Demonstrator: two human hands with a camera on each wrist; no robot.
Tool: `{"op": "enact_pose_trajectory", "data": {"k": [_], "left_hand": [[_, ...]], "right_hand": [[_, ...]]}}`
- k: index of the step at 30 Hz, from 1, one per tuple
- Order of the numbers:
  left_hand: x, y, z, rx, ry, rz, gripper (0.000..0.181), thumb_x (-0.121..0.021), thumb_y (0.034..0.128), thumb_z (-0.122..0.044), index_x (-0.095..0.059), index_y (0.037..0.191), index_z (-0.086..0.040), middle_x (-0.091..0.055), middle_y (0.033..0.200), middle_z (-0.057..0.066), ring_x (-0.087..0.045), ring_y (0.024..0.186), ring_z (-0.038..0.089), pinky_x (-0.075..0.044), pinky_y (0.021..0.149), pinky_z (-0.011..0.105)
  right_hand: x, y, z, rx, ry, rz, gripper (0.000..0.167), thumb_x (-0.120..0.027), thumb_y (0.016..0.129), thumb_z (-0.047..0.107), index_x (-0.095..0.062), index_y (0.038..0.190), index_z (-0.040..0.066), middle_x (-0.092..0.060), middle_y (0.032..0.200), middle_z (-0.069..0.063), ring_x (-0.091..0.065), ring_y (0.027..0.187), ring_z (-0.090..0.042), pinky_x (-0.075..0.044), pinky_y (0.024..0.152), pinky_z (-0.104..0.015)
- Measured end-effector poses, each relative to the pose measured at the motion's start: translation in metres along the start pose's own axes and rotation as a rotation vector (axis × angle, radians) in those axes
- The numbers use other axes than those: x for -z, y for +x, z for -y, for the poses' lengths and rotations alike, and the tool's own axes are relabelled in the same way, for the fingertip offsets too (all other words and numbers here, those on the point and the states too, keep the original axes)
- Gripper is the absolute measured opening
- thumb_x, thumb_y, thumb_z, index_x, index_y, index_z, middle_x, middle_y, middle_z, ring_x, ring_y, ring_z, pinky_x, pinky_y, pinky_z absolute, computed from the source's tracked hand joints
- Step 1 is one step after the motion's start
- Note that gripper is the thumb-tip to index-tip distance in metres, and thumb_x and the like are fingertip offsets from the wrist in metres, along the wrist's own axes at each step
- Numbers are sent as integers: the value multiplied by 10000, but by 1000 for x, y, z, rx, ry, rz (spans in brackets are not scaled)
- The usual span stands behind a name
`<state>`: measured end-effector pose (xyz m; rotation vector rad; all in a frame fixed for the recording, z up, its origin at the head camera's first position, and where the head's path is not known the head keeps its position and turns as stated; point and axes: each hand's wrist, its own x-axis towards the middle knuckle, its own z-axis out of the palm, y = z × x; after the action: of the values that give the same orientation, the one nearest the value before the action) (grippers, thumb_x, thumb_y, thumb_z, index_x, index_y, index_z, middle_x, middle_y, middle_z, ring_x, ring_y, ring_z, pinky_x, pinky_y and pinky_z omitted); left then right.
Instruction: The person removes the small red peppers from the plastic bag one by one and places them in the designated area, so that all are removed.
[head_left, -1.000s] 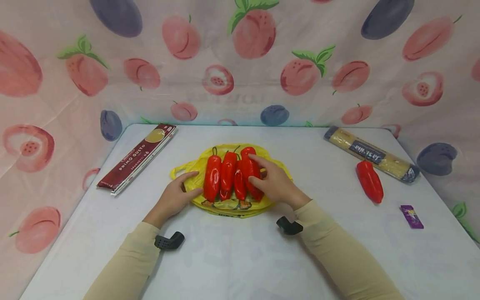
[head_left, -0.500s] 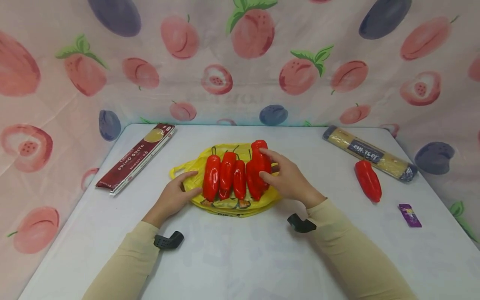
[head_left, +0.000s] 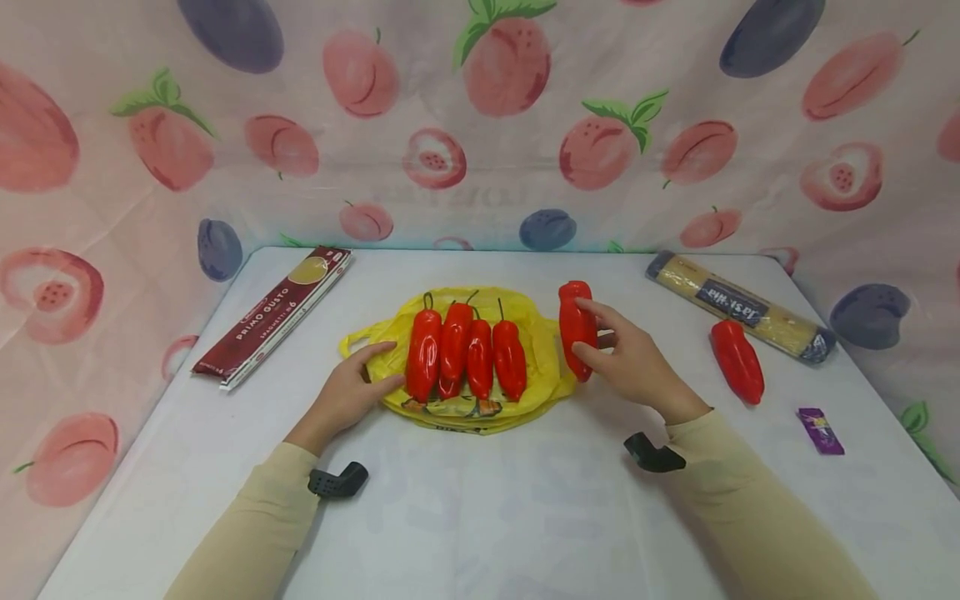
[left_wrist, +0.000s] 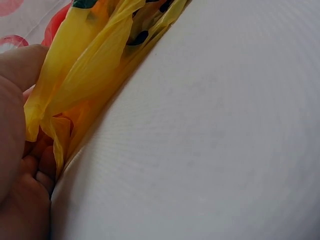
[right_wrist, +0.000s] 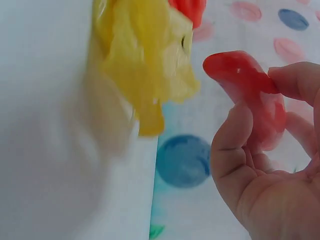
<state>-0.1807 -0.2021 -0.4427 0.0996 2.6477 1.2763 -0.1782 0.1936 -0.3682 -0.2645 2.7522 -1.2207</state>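
Beside the yellow bag (head_left: 544, 354), a red pepper (head_left: 576, 321) is pinched by the right hand (head_left: 637, 358); the bag's left side is touched by the left hand (head_left: 347, 393), thumb and forefinger apart.

The peppers (head_left: 425, 354) are all red, the bag (head_left: 546, 350) yellow (with dark and orange print). The spaghetti packet (head_left: 273, 317) is maroon with white lettering, the pasta pack (head_left: 741, 307) yellow with a navy label, the wrapper (head_left: 821, 431) purple, the sleeves (head_left: 255, 517) beige, the surface (head_left: 465, 525) white, the backdrop (head_left: 495, 183) pale pink, fruit-patterned.
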Motion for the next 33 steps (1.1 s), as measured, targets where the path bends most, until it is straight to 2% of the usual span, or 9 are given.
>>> {"op": "enact_pose_trajectory", "data": {"k": [12, 19, 27, 33], "left_hand": [[1, 0, -1, 13, 15, -3, 674, -682, 920, -453, -453, 1505, -206, -391, 1545, 158, -361, 1381, 369, -337, 1081, 619], [2, 0, -1, 12, 21, -5, 668, -681, 922, -442, -455, 1503, -202, -396, 1540, 164, -361, 1383, 374, -335, 1079, 625], [1, 0, -2, 32, 18, 1, 671, -680, 923, -444, -451, 1506, -205, -390, 1544, 165, -351, 1389, 377, -323, 1084, 631], [1, 1, -2, 17, 20, 4, 671, -681, 921, -446, -454, 1503, -201, -400, 1536, 164, -359, 1382, 376, -329, 1080, 630]], "right_hand": [[32, -15, -32, -137, -52, -26, 741, -670, 955, 296, -296, 1582, 172, -444, 1425, -251, -480, 1215, -450, -582, 792, -483], [45, -25, -54, -178, -83, -35, 753, -666, 956, 310, -287, 1581, 132, -423, 1436, -281, -471, 1207, -477, -587, 758, -471], [56, -35, -77, -189, -127, -70, 734, -661, 963, 311, -309, 1568, 91, -438, 1411, -314, -478, 1184, -507, -589, 750, -497], [65, -40, -92, -238, -142, -51, 767, -653, 965, 375, -284, 1578, 100, -395, 1421, -332, -425, 1215, -537, -586, 763, -503]]}}
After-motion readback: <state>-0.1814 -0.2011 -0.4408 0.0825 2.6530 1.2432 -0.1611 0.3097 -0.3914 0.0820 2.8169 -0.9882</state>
